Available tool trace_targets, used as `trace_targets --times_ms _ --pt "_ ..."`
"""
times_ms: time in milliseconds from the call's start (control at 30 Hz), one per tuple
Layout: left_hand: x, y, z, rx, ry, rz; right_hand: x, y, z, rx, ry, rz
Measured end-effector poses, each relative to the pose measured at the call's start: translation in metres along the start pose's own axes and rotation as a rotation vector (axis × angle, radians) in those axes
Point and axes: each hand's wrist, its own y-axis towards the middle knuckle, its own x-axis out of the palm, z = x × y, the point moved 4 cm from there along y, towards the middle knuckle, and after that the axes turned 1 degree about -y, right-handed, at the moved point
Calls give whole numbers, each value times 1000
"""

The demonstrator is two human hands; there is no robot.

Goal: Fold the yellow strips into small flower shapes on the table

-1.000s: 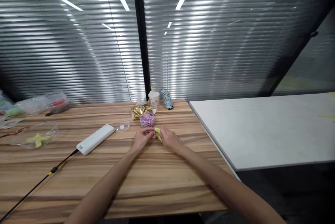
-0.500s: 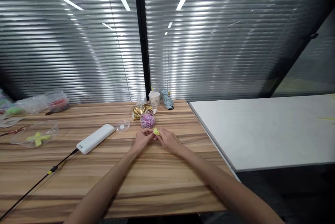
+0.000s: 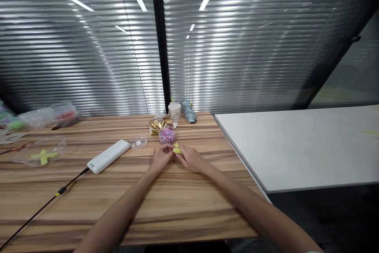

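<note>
Yellow small soft piece point(image 3: 177, 150) sits pinched between both hands mid wooden table point(image 3: 177, 205), toward its far edge. Left hand point(image 3: 160, 157) grip clamped on its left side, right hand point(image 3: 191, 159) grip clamped on its right. Clear tub of pink and purple bits point(image 3: 167, 135) just behind. White long power strip point(image 3: 108, 156) lies left, near clear round lid point(image 3: 138, 141).

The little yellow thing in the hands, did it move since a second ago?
Barely. The yellow piece turned a little between the fingertips, from slanting to lying flatter. The left hand and the right hand still pinch it over the wooden table. The pink tub and white box stayed put.
</note>
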Motion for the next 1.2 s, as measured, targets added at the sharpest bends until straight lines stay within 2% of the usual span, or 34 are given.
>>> trace_targets --times_ms 133,333,467,700,833,933,1100,1200 --pt "-4 1 6 33 43 114 -3 1 -2 -1 17 -10" --pt "-21 8 1 33 -3 318 -4 -1 -8 -17 -14 -43" --pt "-24 7 0 19 -110 377 -3 -1 -7 -2 -8 -43" --pt "-8 4 -4 -93 -507 258 1 1 6 138 82 18" --pt "-3 7 -5 -153 -705 124 3 2 7 144 102 15" --pt "2 8 -4 -222 -744 7 3 1 8 154 119 20" --pt "5 7 -3 -295 -707 -64 4 1 12 213 213 69" --pt "10 4 -2 -346 -581 -238 3 2 13 250 305 129"
